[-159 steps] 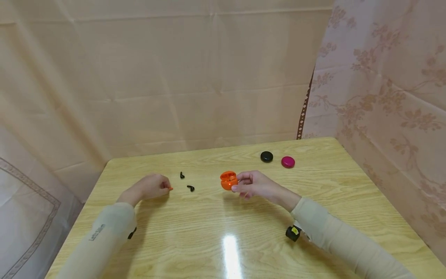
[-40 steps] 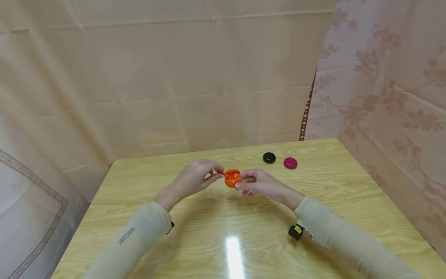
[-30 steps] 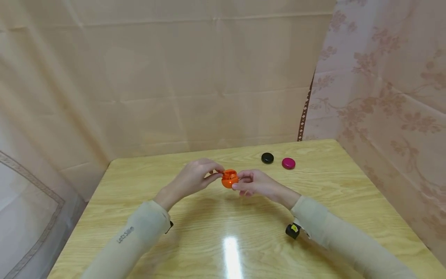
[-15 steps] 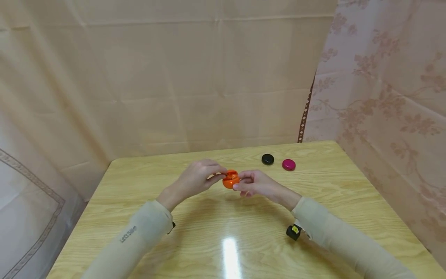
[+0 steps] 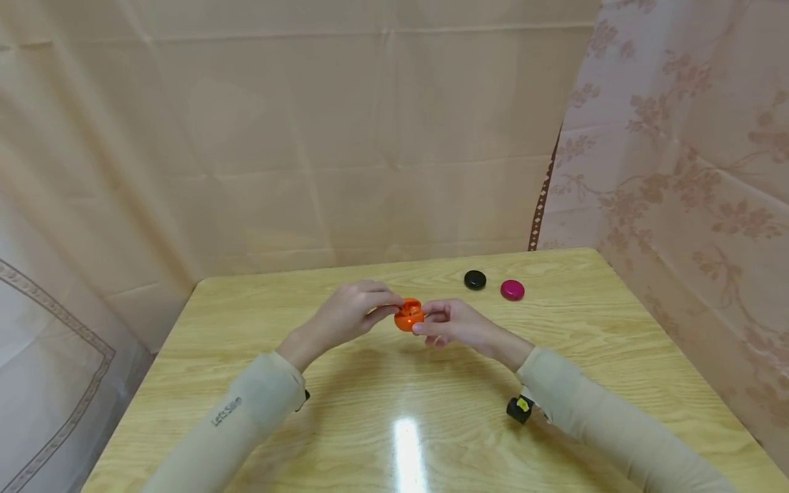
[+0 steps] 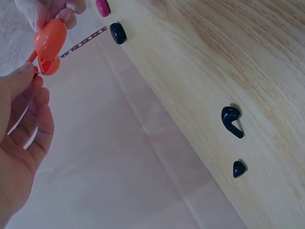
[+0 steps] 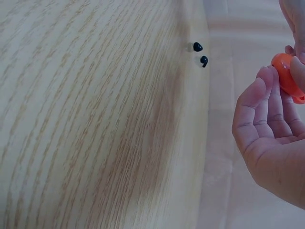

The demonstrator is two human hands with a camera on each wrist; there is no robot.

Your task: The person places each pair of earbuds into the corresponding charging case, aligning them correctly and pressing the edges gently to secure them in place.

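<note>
- While gripping the rounded orange case [image 5: 409, 320] in the right hand [image 5: 464, 327] and holding it clear of the table [image 5: 345, 418], works at its left side with the left hand [image 5: 353, 311].
- Presses the right thumb to the near side of the shell, with the index finger on its right flank and the remaining fingers loosely bent.
- Pinches a small orange piece [image 6: 32, 56] between left thumb and fingertips, right at the opened case; cannot tell its whole shape, mostly hidden by the fingers.
- Shows hard, glossy, plastic-looking orange, smooth as a pebble, with the lid tilted open over a hollowed interior.
- Can make out, in the left wrist view, two shiny black earbuds on the table, near each other and well apart from the case: one curved, with a stem [image 6: 231, 121], the other seen as a blunt, pointed bud [image 6: 239, 168].
- Also finds a black disc [image 5: 474, 280] and a magenta disc [image 5: 512, 290], both low, domed and glossy, side by side near the far edge, right of the case.
- Spreads out below in pale yellowish wood grain, rounded at the far corners, catching a white streak of light.
- Hangs behind in creased beige cloth [image 5: 308, 137], meeting pink floral cloth [image 5: 690, 178] at right.
</note>
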